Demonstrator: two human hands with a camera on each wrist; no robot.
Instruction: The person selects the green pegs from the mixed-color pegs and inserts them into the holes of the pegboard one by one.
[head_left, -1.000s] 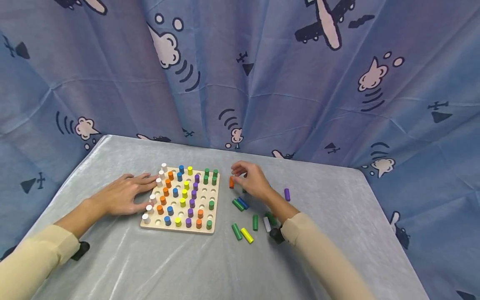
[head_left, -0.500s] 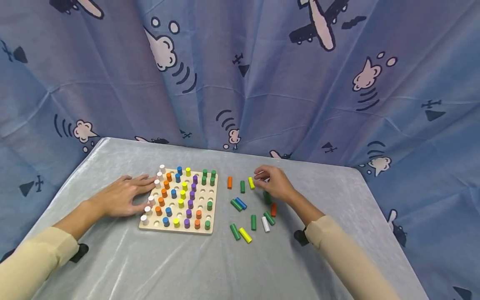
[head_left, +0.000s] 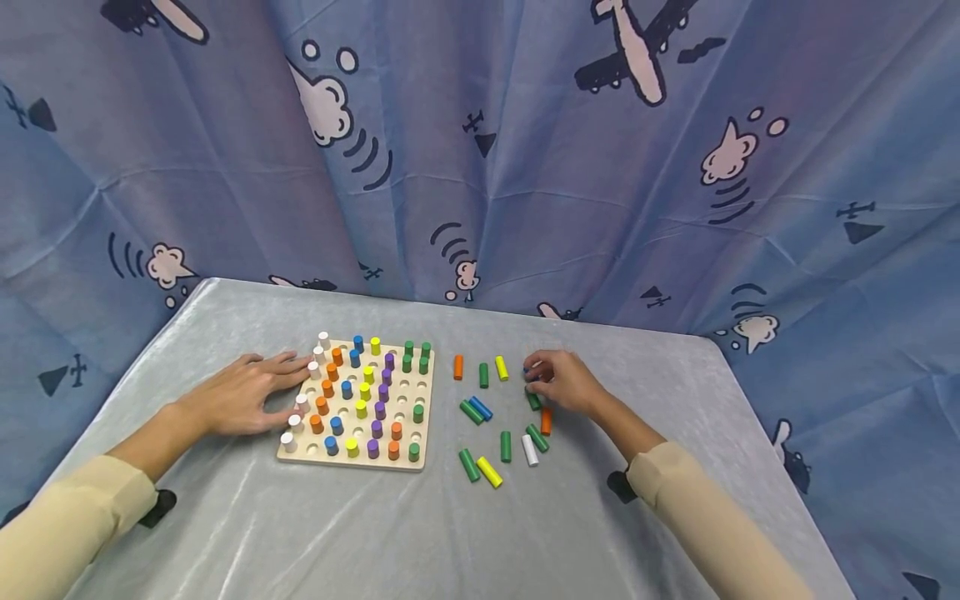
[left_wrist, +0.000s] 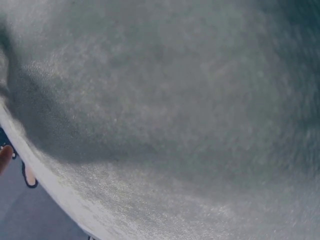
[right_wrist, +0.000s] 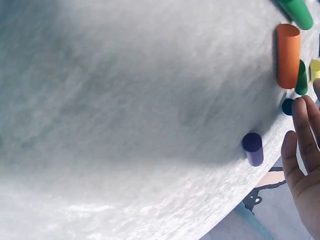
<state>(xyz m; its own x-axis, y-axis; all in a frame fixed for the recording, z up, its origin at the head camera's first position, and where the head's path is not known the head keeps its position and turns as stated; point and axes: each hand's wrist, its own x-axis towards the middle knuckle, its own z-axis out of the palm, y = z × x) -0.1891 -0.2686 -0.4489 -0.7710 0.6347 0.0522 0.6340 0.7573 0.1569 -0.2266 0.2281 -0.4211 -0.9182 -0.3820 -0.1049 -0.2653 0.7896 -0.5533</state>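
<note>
In the head view, a wooden pegboard holds rows of white, orange, blue, yellow, purple and green pegs. My left hand rests flat at its left edge, fingers spread beside the white pegs. Right of the loose pegs, my right hand pinches a blue peg between thumb and fingertips, most of it hidden. The same blue peg shows at the fingertips in the right wrist view. Close to that hand lie an orange peg and a purple peg.
Several loose pegs lie between board and right hand, among them an orange peg, a yellow peg, a white peg and a blue peg. A grey cloth covers the table; a printed curtain hangs behind.
My right hand has left the orange peg near the board, moved right past the yellow peg, and come down on the blue peg. My left hand has stayed at the board's edge.
</note>
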